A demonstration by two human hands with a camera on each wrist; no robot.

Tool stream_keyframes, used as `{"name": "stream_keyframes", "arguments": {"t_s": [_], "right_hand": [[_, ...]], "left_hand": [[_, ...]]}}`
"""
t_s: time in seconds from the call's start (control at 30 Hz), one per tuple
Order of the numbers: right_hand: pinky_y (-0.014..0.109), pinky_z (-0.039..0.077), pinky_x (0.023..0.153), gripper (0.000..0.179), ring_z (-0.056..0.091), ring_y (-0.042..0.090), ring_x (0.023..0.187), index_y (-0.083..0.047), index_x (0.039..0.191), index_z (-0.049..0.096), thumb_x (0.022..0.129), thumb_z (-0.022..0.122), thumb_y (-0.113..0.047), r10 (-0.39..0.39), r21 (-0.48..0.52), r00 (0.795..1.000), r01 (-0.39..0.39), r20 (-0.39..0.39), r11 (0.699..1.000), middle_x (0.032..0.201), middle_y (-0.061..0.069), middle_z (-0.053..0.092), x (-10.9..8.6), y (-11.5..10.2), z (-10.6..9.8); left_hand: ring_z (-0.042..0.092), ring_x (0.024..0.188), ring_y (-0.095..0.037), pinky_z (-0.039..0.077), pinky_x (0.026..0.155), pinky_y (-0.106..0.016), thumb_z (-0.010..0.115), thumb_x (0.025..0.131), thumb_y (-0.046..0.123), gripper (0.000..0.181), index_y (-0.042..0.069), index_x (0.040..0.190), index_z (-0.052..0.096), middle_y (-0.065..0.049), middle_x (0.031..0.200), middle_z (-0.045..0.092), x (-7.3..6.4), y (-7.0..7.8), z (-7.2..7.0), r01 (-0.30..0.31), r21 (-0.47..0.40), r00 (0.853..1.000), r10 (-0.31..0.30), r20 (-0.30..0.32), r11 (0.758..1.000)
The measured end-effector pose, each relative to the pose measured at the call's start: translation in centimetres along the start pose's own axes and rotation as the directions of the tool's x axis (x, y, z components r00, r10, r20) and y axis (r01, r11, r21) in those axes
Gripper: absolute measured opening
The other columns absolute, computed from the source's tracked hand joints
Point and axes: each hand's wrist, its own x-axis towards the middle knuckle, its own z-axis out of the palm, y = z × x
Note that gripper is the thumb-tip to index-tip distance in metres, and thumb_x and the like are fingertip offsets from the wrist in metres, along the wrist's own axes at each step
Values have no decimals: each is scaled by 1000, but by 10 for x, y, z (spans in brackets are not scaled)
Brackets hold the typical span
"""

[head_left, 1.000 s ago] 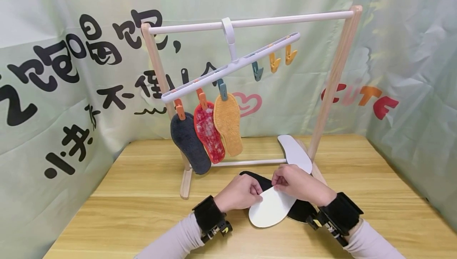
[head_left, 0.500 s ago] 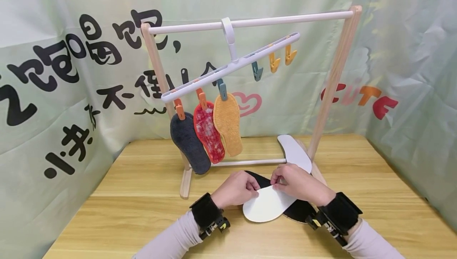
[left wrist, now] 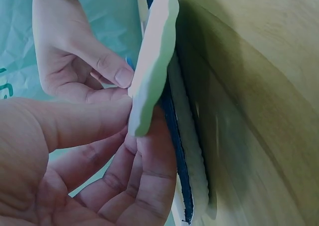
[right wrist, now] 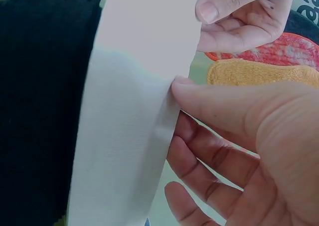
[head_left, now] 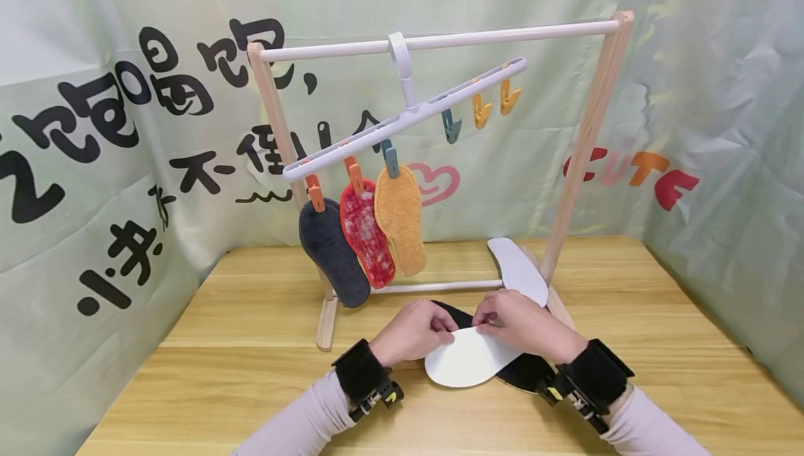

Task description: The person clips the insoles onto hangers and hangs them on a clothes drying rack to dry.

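Both hands hold one white insole (head_left: 467, 358) by its far edge, low over the table. The left hand (head_left: 417, 334) pinches it between thumb and fingers, fingers underneath in the left wrist view. Beside it the right hand (head_left: 524, 323) pinches the same edge, thumb on the white face (right wrist: 129, 101). Beneath lies a black insole (head_left: 526, 372), partly covered by the white one. Three insoles hang clipped on the tilted hanger (head_left: 408, 117): a dark grey one (head_left: 336, 253), a red mottled one (head_left: 367, 232) and a yellow one (head_left: 400, 218).
A wooden rack (head_left: 587, 149) with a white top bar (head_left: 502, 37) carries the hanger. One teal clip (head_left: 451, 126) and two yellow clips (head_left: 481, 112) hang unused at its right. Another white insole (head_left: 518, 271) lies at the rack's right foot. Printed cloth (head_left: 188, 232) surrounds the wooden table (head_left: 251, 344).
The left hand has shifted slightly left and up. The white insole's near end has swung a little left and away from the table's front. The right hand has barely moved.
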Motion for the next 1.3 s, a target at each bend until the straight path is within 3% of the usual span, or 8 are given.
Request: {"name": "stream_keyframes", "arguments": {"t_s": [0.27,0.5,1.03,1.3], "right_hand": [[24,58,76,8,70,3,85,-18,91,80,94,82,-10,47,35,999,-46,-2,998,88,-13,76,1,1,-2],[20,50,68,10,58,-3,74,-16,88,79,94,82,-9,102,34,994,-101,-39,994,79,-13,71,1,2,-9],[20,43,62,12,50,-3,66,-17,85,77,94,82,-10,149,-4,979,-151,-136,989,72,-13,65,1,6,-14],[20,43,63,12,51,-2,66,-17,85,77,94,82,-11,179,-11,971,-183,-158,983,71,-13,64,0,8,-15]], "left_hand": [[56,69,0,47,64,-17,80,93,10,3,9,91,82,6,73,70,-1,-2,-3,4,-11,1000,-4,-19,1000],[55,68,-3,44,63,-18,81,92,14,6,9,92,80,7,71,66,0,-3,-10,14,-16,999,-14,-39,1000],[50,59,-4,37,55,-19,84,91,17,19,12,82,69,9,65,58,0,-8,-24,8,-38,998,-10,-64,999],[56,54,-3,36,56,-19,84,90,14,28,14,75,60,8,59,63,0,-9,-25,4,-16,998,-5,-68,1000]]}}
